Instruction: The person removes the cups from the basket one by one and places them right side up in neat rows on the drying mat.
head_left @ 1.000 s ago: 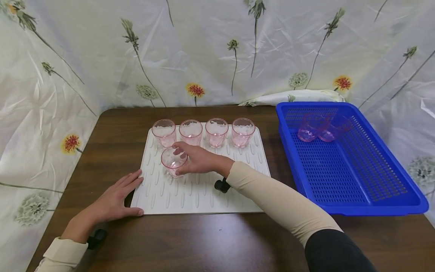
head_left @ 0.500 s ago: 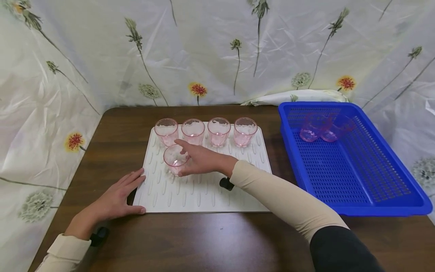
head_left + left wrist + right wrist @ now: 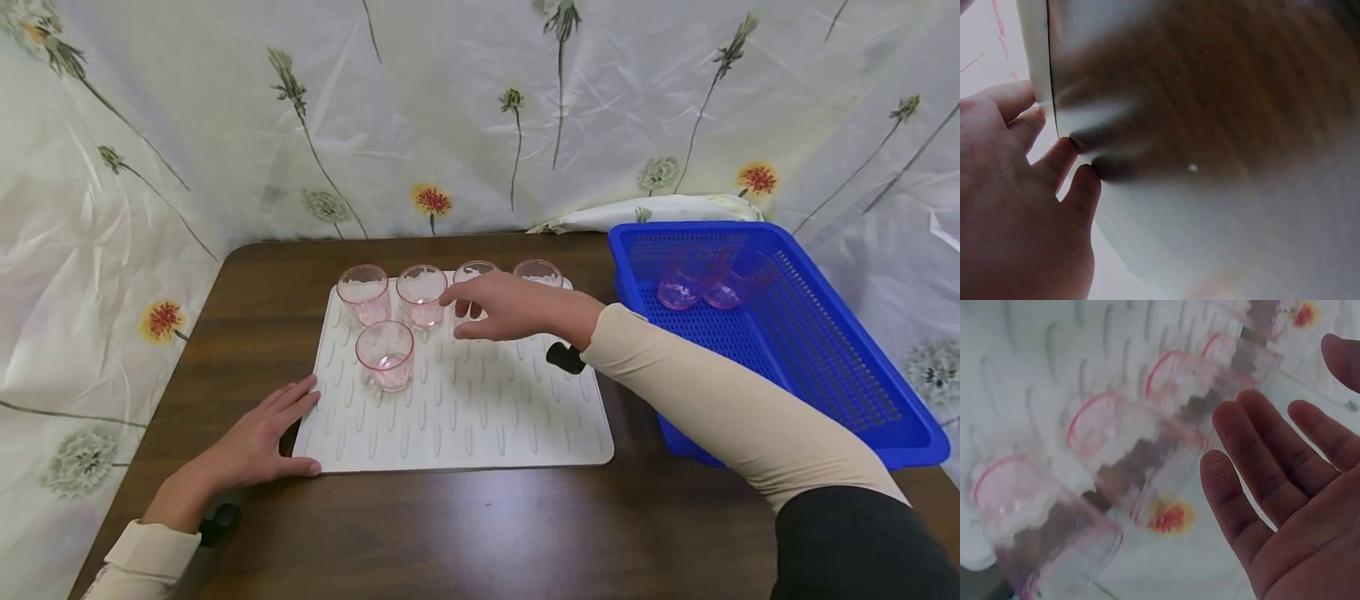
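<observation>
A clear pink glass [image 3: 385, 357] stands upright by itself on the white ridged mat [image 3: 465, 433], in front of a back row of several matching glasses [image 3: 422, 293]. My right hand [image 3: 510, 307] hovers over the mat, partly covering the two right-hand glasses of that row in the head view. Its fingers [image 3: 1225, 487] are spread and empty in the right wrist view, with the row beside them. At the mat's left edge my left hand [image 3: 251, 442] rests with fingers extended, the fingertips and thumb touching the edge. The left wrist view shows its fingers [image 3: 1082, 194] along the mat's border.
A blue perforated basket [image 3: 750, 367] stands on the right of the brown wooden table [image 3: 375, 533], with two more pink glasses [image 3: 678, 287] lying tilted near its back left corner. A flowered sheet [image 3: 450, 108] hangs behind and beside the table.
My right hand has let go of the front-left glass and moved right and back, toward the row and basket. That glass stays standing on the mat. My left hand holds its place.
</observation>
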### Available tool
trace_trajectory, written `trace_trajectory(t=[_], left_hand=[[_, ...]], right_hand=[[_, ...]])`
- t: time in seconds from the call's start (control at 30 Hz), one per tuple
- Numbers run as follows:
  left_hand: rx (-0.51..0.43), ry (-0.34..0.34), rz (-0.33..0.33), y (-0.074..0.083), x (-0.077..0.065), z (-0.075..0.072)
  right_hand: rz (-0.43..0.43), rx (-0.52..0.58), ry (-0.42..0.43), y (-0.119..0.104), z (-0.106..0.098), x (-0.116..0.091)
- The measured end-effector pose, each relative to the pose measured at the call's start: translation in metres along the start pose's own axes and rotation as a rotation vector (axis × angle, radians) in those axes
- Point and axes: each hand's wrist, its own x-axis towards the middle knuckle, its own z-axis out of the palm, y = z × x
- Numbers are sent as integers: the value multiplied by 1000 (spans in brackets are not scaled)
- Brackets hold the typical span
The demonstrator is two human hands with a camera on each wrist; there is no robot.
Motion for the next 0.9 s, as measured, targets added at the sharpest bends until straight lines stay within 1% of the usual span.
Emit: trace_trajectory(t=[0.2, 0.27, 0.43, 0.53, 0.63, 0.77, 0.9], left_hand=[[-2, -12, -12, 1, -1, 2], [0, -15, -15, 1, 0, 3], [4, -21, -12, 0, 1, 3], [5, -24, -19, 0, 1, 4], [6, -27, -23, 1, 1, 3], [5, -15, -13, 2, 1, 1], [1, -5, -6, 2, 0, 0]], right_hand=[[22, -7, 63, 21, -18, -23], [26, -1, 81, 31, -20, -31], [70, 18, 134, 55, -26, -55], [125, 71, 167, 71, -30, -72], [207, 130, 216, 87, -38, -92], [321, 261, 288, 105, -56, -118], [395, 358, 351, 124, -69, -140]])
